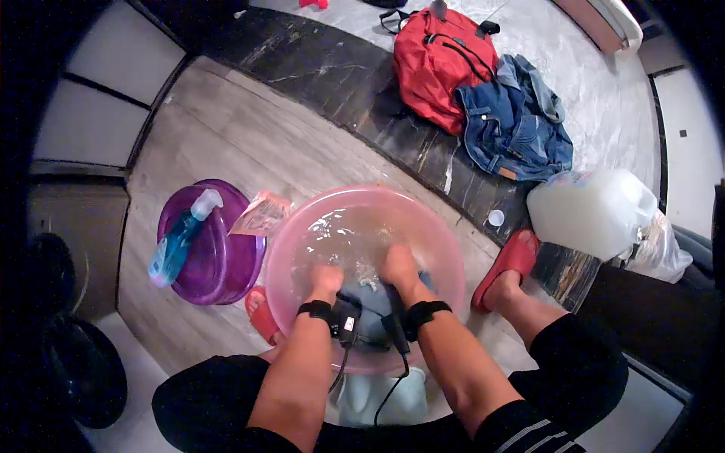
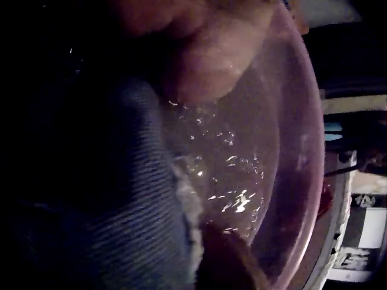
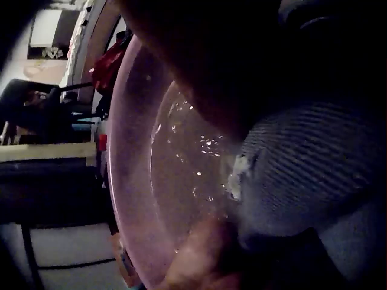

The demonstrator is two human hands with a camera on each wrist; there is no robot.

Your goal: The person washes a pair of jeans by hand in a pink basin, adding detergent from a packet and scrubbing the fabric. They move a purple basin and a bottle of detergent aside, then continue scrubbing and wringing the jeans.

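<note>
A wet blue denim garment (image 1: 370,326) lies bunched in a pink basin (image 1: 443,226) of water, below the person's wrists. Its ribbed-looking cloth (image 2: 142,205) fills much of the left wrist view, with a pale frayed edge (image 3: 237,176) showing in the right wrist view. The left hand (image 1: 327,279) grips the garment's left side, knuckles up at the waterline. On the other side the right hand (image 1: 400,264) holds the cloth, slightly farther forward. The frayed edge stretches between the two hands. Water and shadow hide most of the fingertips.
Left of the basin, a purple tub (image 1: 219,260) bears a blue pump bottle (image 1: 177,245) and a pink packet (image 1: 260,215). A white jug (image 1: 593,211) stands right, near a small white cap (image 1: 495,218). A red backpack (image 1: 438,68) and jeans (image 1: 521,124) lie on the ledge.
</note>
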